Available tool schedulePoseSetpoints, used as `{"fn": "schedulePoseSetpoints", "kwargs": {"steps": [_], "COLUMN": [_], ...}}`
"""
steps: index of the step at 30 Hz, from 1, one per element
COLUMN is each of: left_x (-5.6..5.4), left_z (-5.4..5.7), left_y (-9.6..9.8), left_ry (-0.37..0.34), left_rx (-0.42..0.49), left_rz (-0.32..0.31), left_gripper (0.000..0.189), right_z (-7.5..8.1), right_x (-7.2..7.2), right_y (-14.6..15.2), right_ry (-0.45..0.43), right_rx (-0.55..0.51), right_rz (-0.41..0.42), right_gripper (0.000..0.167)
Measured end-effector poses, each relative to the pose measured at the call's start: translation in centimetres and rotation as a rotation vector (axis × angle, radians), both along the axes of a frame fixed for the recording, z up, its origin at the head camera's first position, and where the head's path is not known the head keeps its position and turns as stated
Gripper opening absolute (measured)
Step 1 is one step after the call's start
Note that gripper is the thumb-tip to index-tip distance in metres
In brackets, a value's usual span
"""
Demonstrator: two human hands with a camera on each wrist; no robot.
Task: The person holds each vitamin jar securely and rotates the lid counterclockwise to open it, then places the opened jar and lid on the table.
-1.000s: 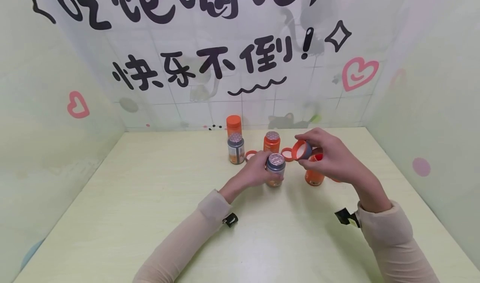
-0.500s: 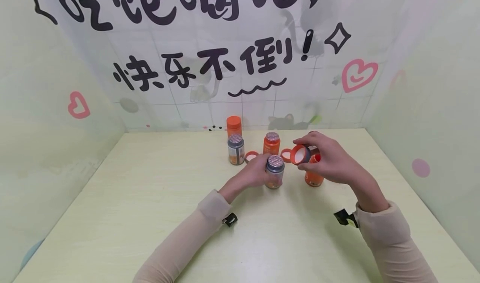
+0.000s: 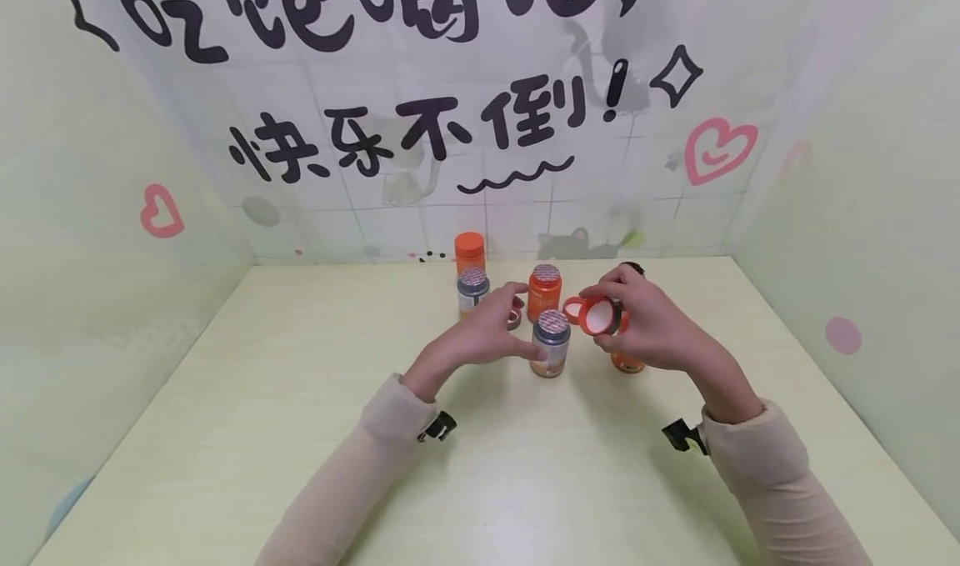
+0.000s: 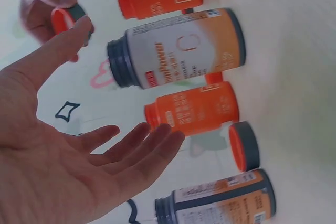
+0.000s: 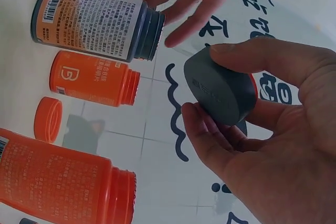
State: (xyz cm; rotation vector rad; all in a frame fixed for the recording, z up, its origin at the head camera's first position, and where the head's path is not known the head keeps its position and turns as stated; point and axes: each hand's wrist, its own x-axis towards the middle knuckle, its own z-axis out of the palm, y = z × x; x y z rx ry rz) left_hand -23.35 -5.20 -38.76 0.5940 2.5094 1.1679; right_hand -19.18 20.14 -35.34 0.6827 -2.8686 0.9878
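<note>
In the head view, my left hand is spread beside a grey-necked supplement bottle with a foil-sealed mouth. In the left wrist view its fingers are loose and extended, with the bottle beyond the thumb. My right hand pinches a dark grey cap between thumb and fingers, its orange-rimmed white inside facing the head camera. Below that hand stands an orange bottle, partly hidden. Another orange bottle, foil-sealed, stands behind the grey-necked one.
At the back left, a second grey-necked bottle stands before a capped orange bottle. An orange cap and a grey cap lie near the bottles. Wall panels enclose the pale table at the back and sides.
My left hand has let go of the front grey-necked bottle and drawn back to the left, its fingers opening. The right hand has shifted slightly left and down, still holding the cap.
</note>
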Motion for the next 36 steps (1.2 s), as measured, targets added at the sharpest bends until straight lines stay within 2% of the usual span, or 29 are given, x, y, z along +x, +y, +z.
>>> {"fn": "schedulePoseSetpoints", "kwargs": {"steps": [7,12,18,24,30,36], "left_x": [0.9,1.2,1.1,0.8,0.5,0.3], "left_z": [1.8,2.3,2.8,3.8,4.2,4.1], "left_y": [-2.1,-4.1,-6.5,-8.2,-9.3,-9.3], "left_ry": [0.049,0.070,0.080,0.068,0.071,0.044], "left_rx": [0.039,0.072,0.084,0.133,0.173,0.202], "left_rz": [0.058,0.095,0.136,0.232,0.310,0.331], "left_gripper": [0.101,0.098,0.095,0.091,0.082,0.078], "right_z": [-0.3,-0.8,-1.6,-2.8,-4.3,-5.7], "right_x": [-0.1,-0.4,-0.7,-0.8,-1.6,-2.5], "right_y": [-0.4,-0.8,-1.1,-1.5,-2.1,-2.4], "right_ry": [0.022,0.034,0.068,0.075,0.046,-0.027], "right_rx": [0.073,0.138,0.239,0.283,0.341,0.385], "right_rz": [-0.004,-0.004,-0.017,-0.004,-0.019,-0.020], "right_gripper": [0.047,0.046,0.043,0.035,0.036,0.029]}}
